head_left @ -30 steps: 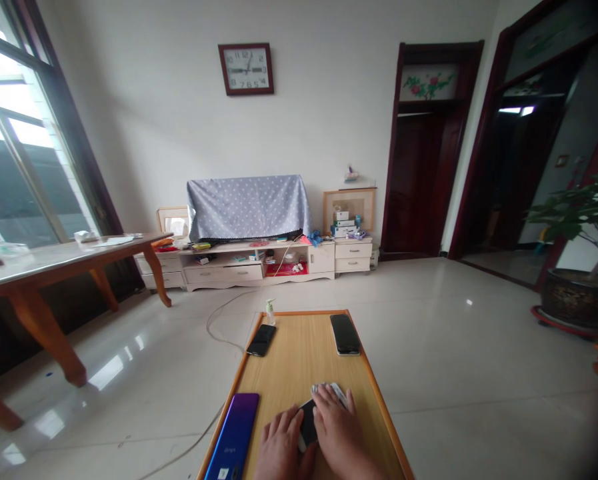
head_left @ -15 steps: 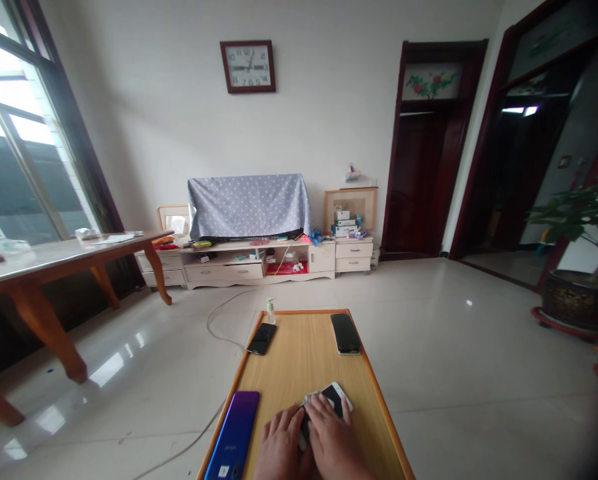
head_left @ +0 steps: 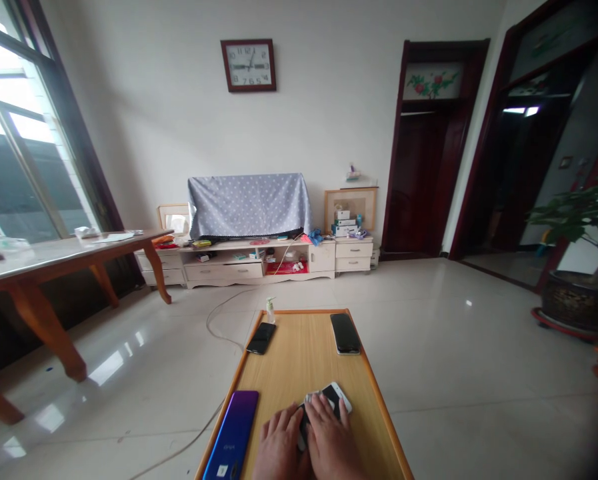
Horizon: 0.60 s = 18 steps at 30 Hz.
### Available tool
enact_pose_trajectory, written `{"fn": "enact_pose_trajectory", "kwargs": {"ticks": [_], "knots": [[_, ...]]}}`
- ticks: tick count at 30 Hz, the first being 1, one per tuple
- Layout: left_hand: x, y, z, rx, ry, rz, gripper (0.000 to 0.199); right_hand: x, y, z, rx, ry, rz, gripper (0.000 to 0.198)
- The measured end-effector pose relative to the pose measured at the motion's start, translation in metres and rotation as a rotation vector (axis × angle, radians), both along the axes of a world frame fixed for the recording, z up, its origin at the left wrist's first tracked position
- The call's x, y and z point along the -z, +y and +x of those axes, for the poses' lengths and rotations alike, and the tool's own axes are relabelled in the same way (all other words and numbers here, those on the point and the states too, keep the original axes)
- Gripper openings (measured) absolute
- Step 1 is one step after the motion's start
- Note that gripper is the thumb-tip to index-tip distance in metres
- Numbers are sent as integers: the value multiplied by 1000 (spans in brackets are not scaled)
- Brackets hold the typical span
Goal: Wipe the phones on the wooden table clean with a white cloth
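Observation:
A white phone (head_left: 343, 398) with a black screen lies slantwise on the small wooden table (head_left: 299, 347). My left hand (head_left: 280, 440) is at its near left edge, fingers bent and closed against it; the thumb is mostly hidden. Over the screen, my right hand (head_left: 331, 433) presses down with a pale crumpled cloth (head_left: 309, 398) under its fingers. Most of the cloth and the phone's lower part are covered by the hands. Left of my left hand lies a blue-purple phone (head_left: 233, 430), back up, with a small white sticker.
At the table's far end are a black phone (head_left: 261, 338) on the left, another dark phone (head_left: 346, 333) on the right and a pump bottle (head_left: 271, 311) in the corner. A cable (head_left: 211, 320) runs over the floor. A larger table (head_left: 79, 257) stands left, a potted plant (head_left: 581, 293) right.
My right hand has shifted very slightly over the white phone with the cloth. My left hand stays at the phone's edge, and the other things lie as before.

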State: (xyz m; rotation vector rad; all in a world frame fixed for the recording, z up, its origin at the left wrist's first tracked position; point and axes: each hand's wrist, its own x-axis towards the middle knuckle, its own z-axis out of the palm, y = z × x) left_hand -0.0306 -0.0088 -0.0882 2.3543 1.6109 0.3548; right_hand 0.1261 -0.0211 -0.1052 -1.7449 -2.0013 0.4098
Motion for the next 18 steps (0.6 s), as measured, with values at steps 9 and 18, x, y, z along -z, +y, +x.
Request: {"fn": "enact_pose_trajectory", "kwargs": {"ticks": [9, 18], "knots": [[1, 1, -3, 20, 30, -3, 61, -8, 13, 29, 116, -86, 26, 49], [-3, 0, -1, -3, 38, -23, 61, 4, -3, 21, 73, -92, -5, 52]]}}
